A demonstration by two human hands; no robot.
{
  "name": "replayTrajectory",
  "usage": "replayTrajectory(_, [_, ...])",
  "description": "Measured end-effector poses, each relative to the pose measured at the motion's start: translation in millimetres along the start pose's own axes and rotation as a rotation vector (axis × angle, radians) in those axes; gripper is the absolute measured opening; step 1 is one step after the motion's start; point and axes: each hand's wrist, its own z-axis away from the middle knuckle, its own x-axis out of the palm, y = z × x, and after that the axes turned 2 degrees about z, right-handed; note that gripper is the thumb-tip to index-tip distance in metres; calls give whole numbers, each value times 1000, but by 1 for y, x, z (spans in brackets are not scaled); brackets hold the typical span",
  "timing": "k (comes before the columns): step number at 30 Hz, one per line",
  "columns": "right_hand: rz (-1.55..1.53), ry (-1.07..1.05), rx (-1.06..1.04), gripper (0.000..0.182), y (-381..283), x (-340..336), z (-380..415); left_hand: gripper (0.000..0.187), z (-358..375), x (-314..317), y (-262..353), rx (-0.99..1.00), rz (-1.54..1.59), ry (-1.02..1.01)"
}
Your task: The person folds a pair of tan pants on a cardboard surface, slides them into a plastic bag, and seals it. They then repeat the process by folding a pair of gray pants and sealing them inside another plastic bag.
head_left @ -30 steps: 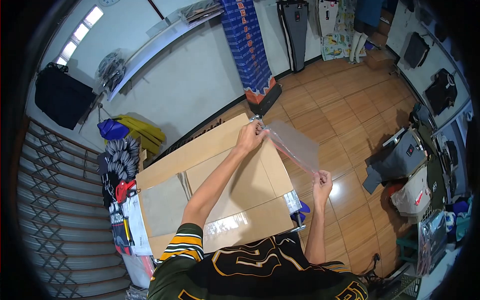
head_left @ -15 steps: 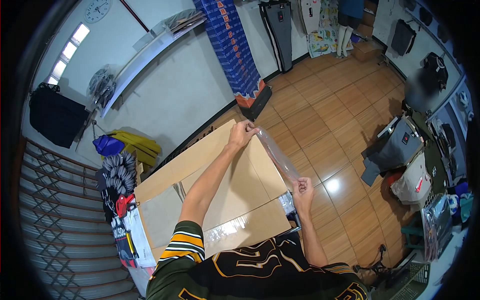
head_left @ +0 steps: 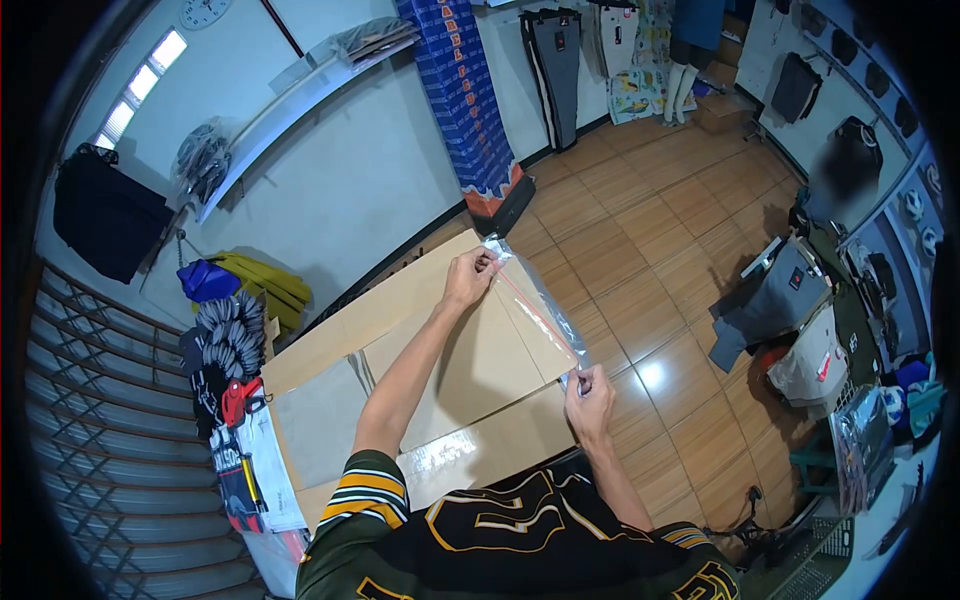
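Note:
A long strip of clear tape (head_left: 540,305) stretches between my hands along the right-hand edge of a flat cardboard sheet (head_left: 485,350). My left hand (head_left: 468,280) pinches its far end near the sheet's top corner. At the near end, my right hand (head_left: 590,402) has its fingers closed on the strip, just off the cardboard edge. Part of the strip lies against the cardboard, while its outer part juts past the edge. Another shiny patch of clear tape (head_left: 440,455) is stuck on the sheet nearer my body. A grey piece (head_left: 322,425) lies on the cardboard's left part.
Left of the cardboard are a red tool (head_left: 240,402), a yellow-handled cutter (head_left: 250,484) and a bundle of grey gloves (head_left: 232,335). A blue-wrapped pillar (head_left: 465,110) stands beyond. Tiled floor (head_left: 640,260) extends right, toward hanging grey trousers (head_left: 770,305).
Both hands have moved slightly left, bringing the tape strip from beyond the cardboard's right edge onto it. My right hand is also a little lower. The camera view has shifted slightly.

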Motion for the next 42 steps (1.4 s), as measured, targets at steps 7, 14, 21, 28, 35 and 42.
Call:
replayTrajectory(7, [76, 58, -29, 18, -31, 1, 17, 20, 18, -23, -1, 85, 0, 32])
replayTrajectory(14, [145, -197, -22, 15, -61, 27, 71, 18, 54, -63, -20, 150, -123, 4])
replayTrajectory(21, [264, -378, -127, 16, -81, 78, 126, 19, 103, -118, -59, 201, -318, 1])
replayTrajectory(28, [256, -483, -190, 15, -109, 109, 167, 21, 140, -169, -84, 211, -504, -10])
replayTrajectory(35, [256, -468, -217, 15, -120, 125, 198, 21, 155, -187, -103, 215, -576, 7])
replayTrajectory(42, [345, -422, -218, 15, -132, 126, 204, 30, 173, -206, -100, 120, -452, -48])
